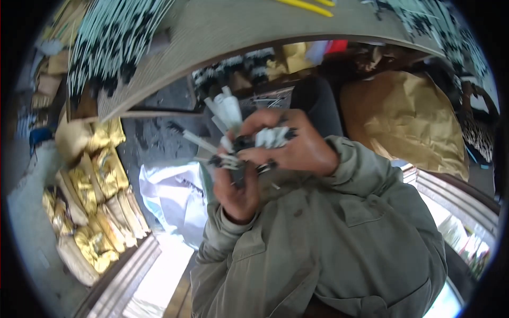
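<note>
Close in front of my chest, both hands are together among small white plastic pieces with black ends. My left hand [236,196], lower and to the left, is closed round white strips with black ends [199,142] that fan out up and to the left. My right hand [302,146] curls in from the right, its fingers closed on a short cluster of white pieces with black tips [271,138]. Wider white pieces [229,108] stick up beyond the fingers. Blur and overlapping fingers hide exactly what kind of pieces they are.
Bundles of thin pale rods with black ends [114,47] lie on the tabletop [212,26], with yellow sticks [305,6] at its far edge. Gold packets [101,212] stand at left by a white plastic bag [175,193]. A large brown sack [405,119] is on the right.
</note>
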The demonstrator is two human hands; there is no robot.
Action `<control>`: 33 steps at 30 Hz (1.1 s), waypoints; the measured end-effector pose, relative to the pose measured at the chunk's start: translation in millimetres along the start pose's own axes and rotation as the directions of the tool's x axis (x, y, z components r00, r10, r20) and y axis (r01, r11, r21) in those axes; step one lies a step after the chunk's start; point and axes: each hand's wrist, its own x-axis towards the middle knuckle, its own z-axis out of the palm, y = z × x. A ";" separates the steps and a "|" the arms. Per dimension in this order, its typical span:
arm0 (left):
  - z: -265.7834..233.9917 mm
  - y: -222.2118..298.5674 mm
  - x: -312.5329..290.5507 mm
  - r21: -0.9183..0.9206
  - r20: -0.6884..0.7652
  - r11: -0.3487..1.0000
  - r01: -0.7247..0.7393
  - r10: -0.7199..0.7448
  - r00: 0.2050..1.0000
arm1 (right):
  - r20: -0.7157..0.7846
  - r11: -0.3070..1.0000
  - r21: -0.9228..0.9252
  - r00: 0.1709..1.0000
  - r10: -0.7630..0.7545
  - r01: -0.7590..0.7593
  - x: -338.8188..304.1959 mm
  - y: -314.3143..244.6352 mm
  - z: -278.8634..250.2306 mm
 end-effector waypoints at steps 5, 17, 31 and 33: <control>2.8 12.4 -0.2 0.175 0.004 0.979 -0.104 0.105 0.994 | 0.128 0.971 0.147 0.977 0.173 -0.191 -14.4 -7.3 -15.9; 23.1 -7.6 -3.1 -0.042 -0.162 0.998 0.036 -0.042 0.986 | 0.057 0.962 0.097 0.967 0.249 -0.254 -8.9 -10.4 -5.8; 10.2 -6.0 1.4 -0.178 0.014 0.975 0.134 -0.134 0.991 | 0.369 0.998 0.065 0.929 -0.037 0.014 -11.6 17.1 -32.1; 11.4 -11.4 2.6 -0.177 0.021 0.984 0.022 -0.019 1.000 | 0.347 0.996 0.081 0.938 -0.009 -0.021 -14.0 17.6 -28.6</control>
